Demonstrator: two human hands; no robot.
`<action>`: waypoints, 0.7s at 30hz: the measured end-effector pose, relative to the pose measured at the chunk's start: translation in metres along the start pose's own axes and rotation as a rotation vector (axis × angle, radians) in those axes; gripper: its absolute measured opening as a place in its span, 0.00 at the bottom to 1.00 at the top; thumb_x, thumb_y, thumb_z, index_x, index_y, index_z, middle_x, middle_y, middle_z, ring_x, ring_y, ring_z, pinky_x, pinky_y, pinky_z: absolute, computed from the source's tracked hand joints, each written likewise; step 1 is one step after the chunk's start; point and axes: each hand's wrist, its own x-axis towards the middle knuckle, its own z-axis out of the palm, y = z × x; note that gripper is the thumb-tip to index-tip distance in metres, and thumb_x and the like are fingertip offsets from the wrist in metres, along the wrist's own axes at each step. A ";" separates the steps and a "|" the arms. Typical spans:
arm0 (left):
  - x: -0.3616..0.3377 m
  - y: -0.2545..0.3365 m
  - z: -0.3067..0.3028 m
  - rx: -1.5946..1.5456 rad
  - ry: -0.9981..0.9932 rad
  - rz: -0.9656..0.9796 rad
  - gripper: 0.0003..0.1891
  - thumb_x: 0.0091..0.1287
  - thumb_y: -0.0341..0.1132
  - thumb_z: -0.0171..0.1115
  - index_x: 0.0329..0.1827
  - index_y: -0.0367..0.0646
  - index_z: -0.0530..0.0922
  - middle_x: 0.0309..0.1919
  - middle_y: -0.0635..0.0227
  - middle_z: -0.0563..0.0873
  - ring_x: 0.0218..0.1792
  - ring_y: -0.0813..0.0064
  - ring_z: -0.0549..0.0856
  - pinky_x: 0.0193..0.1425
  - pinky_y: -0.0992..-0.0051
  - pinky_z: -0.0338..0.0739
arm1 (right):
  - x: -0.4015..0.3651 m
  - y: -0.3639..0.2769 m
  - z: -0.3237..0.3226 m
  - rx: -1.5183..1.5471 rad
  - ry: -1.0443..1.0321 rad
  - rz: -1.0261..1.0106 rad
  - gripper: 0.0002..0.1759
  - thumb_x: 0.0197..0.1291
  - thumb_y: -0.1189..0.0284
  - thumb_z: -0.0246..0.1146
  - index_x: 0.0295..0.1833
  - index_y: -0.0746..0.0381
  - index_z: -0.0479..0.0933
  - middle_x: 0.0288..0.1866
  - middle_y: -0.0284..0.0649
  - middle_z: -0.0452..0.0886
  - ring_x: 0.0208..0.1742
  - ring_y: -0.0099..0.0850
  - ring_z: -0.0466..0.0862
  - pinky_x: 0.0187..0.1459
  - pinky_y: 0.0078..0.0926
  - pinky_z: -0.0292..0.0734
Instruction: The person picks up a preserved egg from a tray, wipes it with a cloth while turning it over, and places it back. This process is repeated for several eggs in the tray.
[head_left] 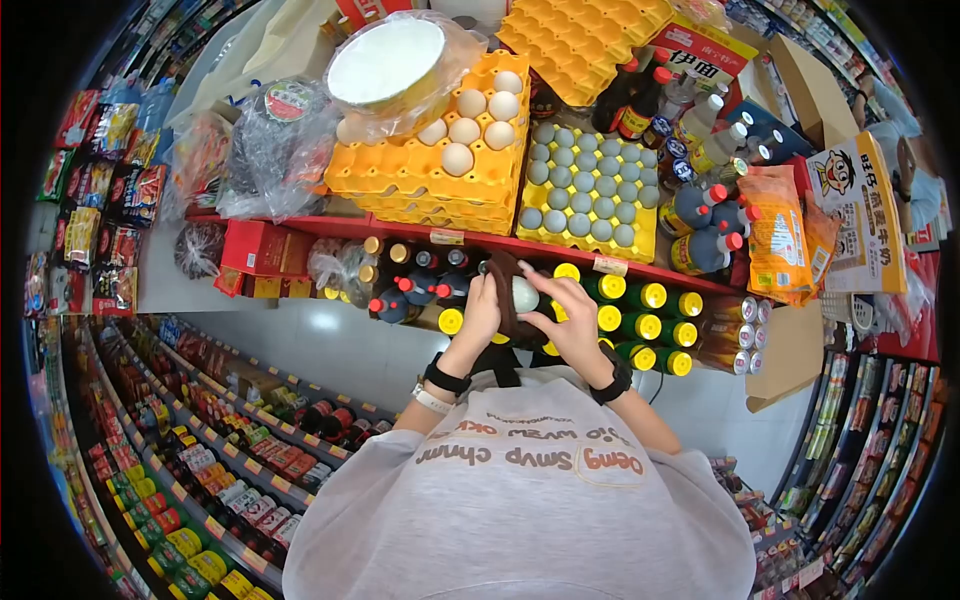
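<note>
A dark brown cloth (503, 272) is gripped by my left hand (484, 312), its fingers closed on the fabric. Against this cloth, my right hand (568, 318) holds a pale greenish egg (525, 294) between thumb and fingers. Both hands are close together in front of my body, just on my side of the red shelf edge. Beyond them lies a yellow egg tray (527, 205) filled with several similar bluish-grey eggs. Stacked orange egg trays (420, 195) to its left carry several whitish eggs (457, 158). Part of the cloth is hidden behind my fingers.
Bottles with yellow caps (647, 327) stand below the shelf edge, around my hands. Dark sauce bottles (690, 208) are right of the yellow tray. A white round lid (386, 62) in plastic sits on the orange trays. Stocked shelves (215, 480) line the left side.
</note>
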 end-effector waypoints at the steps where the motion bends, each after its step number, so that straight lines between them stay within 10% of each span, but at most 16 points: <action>1: 0.000 -0.003 -0.005 0.322 -0.011 0.253 0.21 0.74 0.44 0.38 0.52 0.34 0.69 0.42 0.57 0.75 0.44 0.68 0.75 0.51 0.71 0.69 | 0.001 0.000 -0.003 -0.004 0.001 0.002 0.35 0.34 0.75 0.74 0.56 0.58 0.76 0.38 0.38 0.79 0.42 0.35 0.78 0.47 0.31 0.72; 4: -0.004 0.017 -0.009 -0.043 -0.094 -0.007 0.20 0.75 0.43 0.37 0.55 0.35 0.68 0.46 0.59 0.75 0.47 0.69 0.75 0.54 0.73 0.69 | 0.006 0.000 -0.008 0.111 -0.032 -0.081 0.28 0.35 0.74 0.73 0.49 0.60 0.81 0.38 0.37 0.79 0.40 0.34 0.77 0.44 0.28 0.71; 9: 0.003 0.002 -0.017 0.192 -0.170 0.280 0.23 0.68 0.35 0.50 0.66 0.42 0.63 0.55 0.57 0.71 0.54 0.63 0.74 0.60 0.67 0.68 | 0.006 0.004 -0.004 0.203 -0.044 -0.027 0.27 0.35 0.75 0.73 0.49 0.60 0.81 0.37 0.37 0.79 0.40 0.32 0.76 0.45 0.27 0.71; 16: -0.006 0.003 -0.012 0.168 -0.092 0.336 0.19 0.74 0.40 0.40 0.59 0.36 0.67 0.49 0.60 0.74 0.49 0.71 0.76 0.56 0.72 0.70 | 0.005 0.001 -0.002 0.335 -0.072 0.064 0.27 0.37 0.77 0.72 0.50 0.61 0.81 0.38 0.36 0.79 0.42 0.31 0.76 0.48 0.26 0.70; 21: 0.003 0.012 -0.019 -0.202 -0.242 0.019 0.20 0.74 0.42 0.43 0.61 0.37 0.66 0.52 0.65 0.75 0.50 0.76 0.75 0.56 0.76 0.69 | 0.006 0.005 0.000 0.507 -0.015 0.180 0.26 0.41 0.76 0.71 0.51 0.64 0.78 0.43 0.39 0.80 0.44 0.31 0.77 0.50 0.27 0.70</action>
